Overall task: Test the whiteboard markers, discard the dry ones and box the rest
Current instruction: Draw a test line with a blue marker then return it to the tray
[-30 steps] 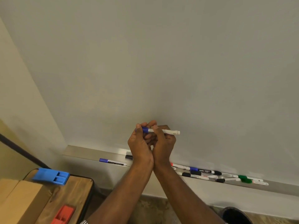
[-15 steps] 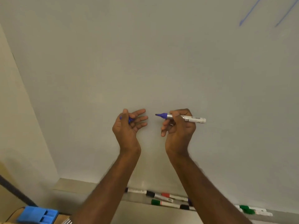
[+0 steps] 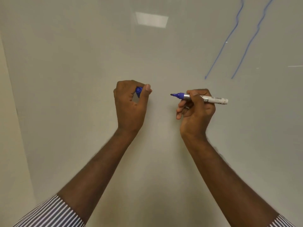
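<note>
- Before the pale whiteboard (image 3: 98, 46): right hand (image 3: 196, 110) grips uncapped blue-tipped white marker (image 3: 208, 99); left hand (image 3: 130, 105) clenches its blue plastic cap (image 3: 138, 91).
- Two blue wavy lines (image 3: 229, 38) already drawn; this marker likely untested, sorting and boxing remain.

Blue-tipped white marker (image 3: 211, 99), blue cap (image 3: 138, 90), blue lines (image 3: 229, 40), striped white-and-dark sleeve (image 3: 52, 213)

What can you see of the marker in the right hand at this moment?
The marker is uncapped, its blue tip pointing left and showing a darker point at the end. Behind the blue nose comes a silvery collar, then a white barrel with printed text and a barcode, ending in a blunt white end. It lies nearly level, tilted slightly down to the right, in front of the whiteboard. The right hand grips its middle between thumb and fingers. Whether the tip touches the board cannot be told. Its blue cap sits in the left hand.
</note>
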Available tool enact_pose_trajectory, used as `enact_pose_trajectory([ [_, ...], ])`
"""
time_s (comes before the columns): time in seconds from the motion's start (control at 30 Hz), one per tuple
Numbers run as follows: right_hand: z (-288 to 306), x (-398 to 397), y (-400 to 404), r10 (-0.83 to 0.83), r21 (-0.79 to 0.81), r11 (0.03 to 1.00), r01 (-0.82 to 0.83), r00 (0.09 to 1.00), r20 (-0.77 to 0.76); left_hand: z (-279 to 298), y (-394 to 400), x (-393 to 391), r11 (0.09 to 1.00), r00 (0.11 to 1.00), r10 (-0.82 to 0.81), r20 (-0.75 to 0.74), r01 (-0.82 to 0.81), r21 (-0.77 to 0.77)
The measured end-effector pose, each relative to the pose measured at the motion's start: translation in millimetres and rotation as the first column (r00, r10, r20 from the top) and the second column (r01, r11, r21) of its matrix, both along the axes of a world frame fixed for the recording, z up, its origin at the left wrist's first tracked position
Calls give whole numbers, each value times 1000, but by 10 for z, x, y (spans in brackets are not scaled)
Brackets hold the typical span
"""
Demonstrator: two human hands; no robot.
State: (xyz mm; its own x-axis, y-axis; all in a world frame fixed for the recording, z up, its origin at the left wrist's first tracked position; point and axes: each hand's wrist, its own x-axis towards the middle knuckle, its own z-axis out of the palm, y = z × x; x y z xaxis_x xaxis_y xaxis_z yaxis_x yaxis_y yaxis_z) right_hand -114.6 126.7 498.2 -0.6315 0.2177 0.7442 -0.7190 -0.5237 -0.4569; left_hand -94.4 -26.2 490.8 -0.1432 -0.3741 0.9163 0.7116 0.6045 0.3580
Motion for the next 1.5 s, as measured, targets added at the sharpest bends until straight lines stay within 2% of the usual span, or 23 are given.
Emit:
enact_pose_trajectory([
  [0.1, 314, -29, 80, -26, 1, 1000, 26, 997, -70, 287, -51, -155, 981, 994, 92, -59, -101, -167],
  [0.27, 825, -64, 229, -134, 47, 988, 146, 971, -196, 844, -151, -298, 896, 992, 87, -95, -120, -428],
  [0.37, 1084, -101, 303, -206, 86, 967, 241, 932, -299, 1123, -149, -337, 829, 977, 181, -116, -215, -516],
  [0.5, 1441, -141, 382, -265, 124, 934, 335, 882, -390, 1503, -154, -430, 703, 917, 333, -221, -397, -590],
  [0.63, 1827, -166, 455, -311, 124, 908, 401, 842, -441, 1968, -170, -505, 650, 870, 400, -289, -491, -580],
  [0.83, 2306, -186, 597, -369, 89, 884, 458, 803, -467, 2462, -206, -540, 652, 855, 428, -292, -516, -556],
  [1.07, 2537, -228, 678, -424, 101, 846, 524, 775, -468, 2507, -180, -601, 662, 856, 413, -312, -517, -542],
  [1.23, 2630, -274, 712, -508, 38, 806, 591, 723, -468, 2493, -210, -632, 681, 861, 392, -323, -508, -528],
  [1.5, 2616, -398, 753, -570, 18, 762, 647, 683, -456, 2498, -208, -651, 693, 861, 383, -335, -507, -512],
])
